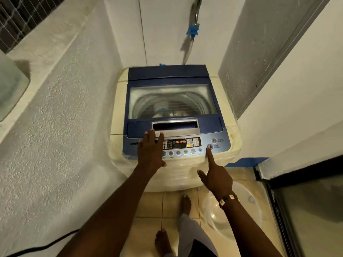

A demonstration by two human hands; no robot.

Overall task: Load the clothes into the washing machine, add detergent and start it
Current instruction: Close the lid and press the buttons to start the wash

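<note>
A top-loading washing machine (pixel 118 112) with a blue lid stands in a narrow corner. Its lid (pixel 167 74) is down, and clothes (pixel 161 109) show dimly through the glass window. The control panel (pixel 193 142) at the front has lit orange digits. My left hand (pixel 151 151) lies flat, fingers spread, on the panel's left side and the lid handle (pixel 175 127). My right hand (pixel 216 175) points with the index finger, its tip on the round start/pause button (pixel 209 146); the other fingers are curled. Neither hand holds anything.
White textured walls close in left and right. A water hose with a blue fitting (pixel 194 31) hangs behind the machine. A clear plastic basin (pixel 246 201) sits on the tiled floor at right, beside a dark-framed glass door (pixel 304 210). A black cable (pixel 46 246) runs along the floor at left.
</note>
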